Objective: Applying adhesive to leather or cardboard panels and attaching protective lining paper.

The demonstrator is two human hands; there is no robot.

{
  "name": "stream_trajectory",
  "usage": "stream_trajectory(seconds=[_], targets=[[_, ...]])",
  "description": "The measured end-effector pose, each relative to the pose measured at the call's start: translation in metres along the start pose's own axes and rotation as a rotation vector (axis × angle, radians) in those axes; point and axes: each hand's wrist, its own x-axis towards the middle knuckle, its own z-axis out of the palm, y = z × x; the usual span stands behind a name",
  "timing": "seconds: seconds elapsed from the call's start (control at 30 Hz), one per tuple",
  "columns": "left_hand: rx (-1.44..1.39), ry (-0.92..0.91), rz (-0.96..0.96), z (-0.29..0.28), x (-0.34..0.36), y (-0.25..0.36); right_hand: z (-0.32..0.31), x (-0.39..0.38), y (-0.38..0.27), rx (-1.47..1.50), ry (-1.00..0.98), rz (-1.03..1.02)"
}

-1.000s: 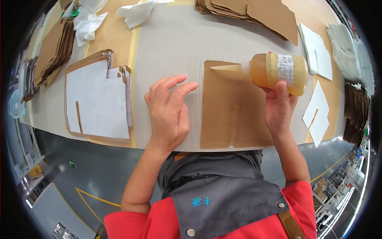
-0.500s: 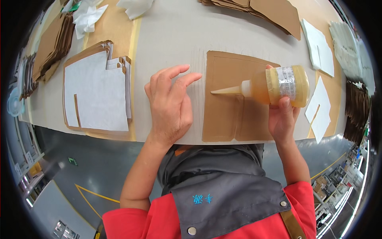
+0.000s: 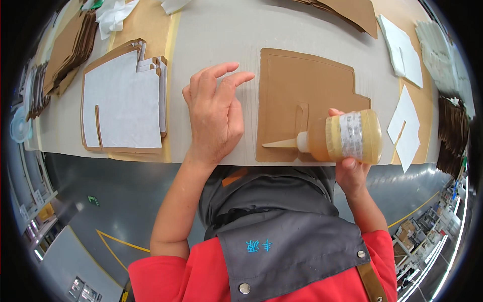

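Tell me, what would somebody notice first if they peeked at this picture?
Probably the clear plastic squeeze bottle of amber glue, gripped sideways in the right hand, its pale pointed nozzle over the near edge of the notched brown cardboard sheet on the grey table. Beside it the left hand lies flat on the table, and further left sits a stack of white-faced cardboard cut-outs.

Matt brown cardboard panel point(image 3: 307, 100), glossy translucent plastic glue bottle point(image 3: 347, 137) (paper label), smooth grey tabletop point(image 3: 216, 40)

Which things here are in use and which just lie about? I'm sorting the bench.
In use: glue bottle in right hand; brown card sheet; left hand flat on table.
Lying about: white-faced card stack; white paper pieces; brown card pile.
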Motion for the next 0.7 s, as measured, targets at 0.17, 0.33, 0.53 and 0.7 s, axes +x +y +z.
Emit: stream_trajectory(seconds=[0.17, 0.33, 0.53, 0.7], targets=[[0.017, -0.007, -0.008, -0.001, 0.002, 0.005, -0.009, -0.016, 0.017, 0.071, -0.142, -0.13], [0.017, 0.006, 0.015, -0.001, 0.001, 0.002, -0.021, -0.012, 0.006, -0.137, -0.415, -0.388], [0.032, -0.068, -0.04, 0.008, -0.001, 0.004, -0.096, -0.029, -0.047, 0.393, 0.49, -0.058], [0.049, -0.069, -0.063, -0.01, -0.004, -0.002, -0.283, 0.004, -0.107, -0.236, 0.769, 0.028]])
